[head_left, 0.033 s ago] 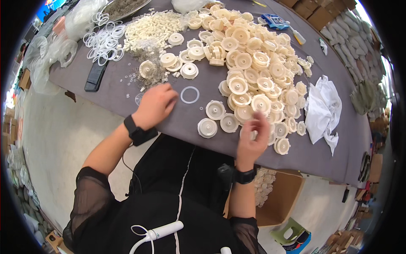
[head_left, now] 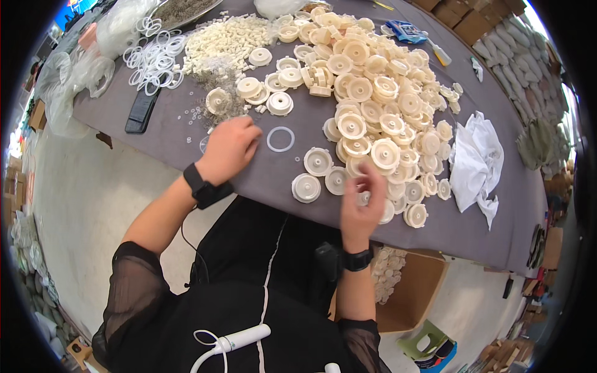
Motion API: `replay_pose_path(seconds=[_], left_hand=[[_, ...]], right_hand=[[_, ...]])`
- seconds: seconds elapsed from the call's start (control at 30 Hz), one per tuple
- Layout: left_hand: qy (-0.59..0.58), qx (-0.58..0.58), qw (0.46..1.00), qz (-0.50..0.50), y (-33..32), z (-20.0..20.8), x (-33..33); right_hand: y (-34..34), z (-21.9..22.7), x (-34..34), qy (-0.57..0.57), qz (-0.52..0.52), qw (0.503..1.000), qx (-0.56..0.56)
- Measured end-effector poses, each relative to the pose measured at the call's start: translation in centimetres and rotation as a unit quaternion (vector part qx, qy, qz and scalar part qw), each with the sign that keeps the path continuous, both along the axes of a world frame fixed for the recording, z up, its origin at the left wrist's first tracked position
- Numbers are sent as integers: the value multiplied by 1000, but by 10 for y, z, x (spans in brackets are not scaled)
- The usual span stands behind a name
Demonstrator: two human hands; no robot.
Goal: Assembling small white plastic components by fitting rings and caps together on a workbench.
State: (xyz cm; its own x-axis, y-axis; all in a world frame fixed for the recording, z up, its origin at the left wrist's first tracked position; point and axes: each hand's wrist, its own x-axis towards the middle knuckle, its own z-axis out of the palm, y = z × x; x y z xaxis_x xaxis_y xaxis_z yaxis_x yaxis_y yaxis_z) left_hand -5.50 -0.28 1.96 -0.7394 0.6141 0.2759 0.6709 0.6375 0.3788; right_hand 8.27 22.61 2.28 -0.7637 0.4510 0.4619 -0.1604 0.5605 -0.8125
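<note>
Many round cream plastic discs (head_left: pixel 373 81), thin white ring (head_left: pixel 280 138)

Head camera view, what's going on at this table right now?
A person sits at a grey cloth-covered table heaped with cream round plastic discs. The left hand rests on the cloth beside a single clear plastic ring; whether it grips anything cannot be told. The right hand is raised at the near edge of the disc pile, fingers pinched on one small cream disc. A pile of white rings and a crumpled white cloth lie off to the sides.
</note>
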Motion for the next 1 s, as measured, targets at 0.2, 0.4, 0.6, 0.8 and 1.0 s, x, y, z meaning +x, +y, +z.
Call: replay_pose_path(seconds=[0.2, 0.4, 0.6, 0.8, 1.0], left_hand=[[10, -34, 995, 96, -21, 11, -23], [-69, 86, 982, 151, -55, 7, -7], [-58, 94, 988, 108, -69, -3, 10], [33, 74, 996, 41, -52, -8, -3], [68, -4, 997, 22, -11, -4, -27]], right_hand=[[-42, -13, -38, -83, 189, 971, 121], [-92, -15, -94, -184, 249, 923, 227], [-114, -40, -122, -241, 221, 882, 340], [-88, -15, -86, -140, 226, 960, 82], [-74, -14, -41, -132, 209, 956, -154]])
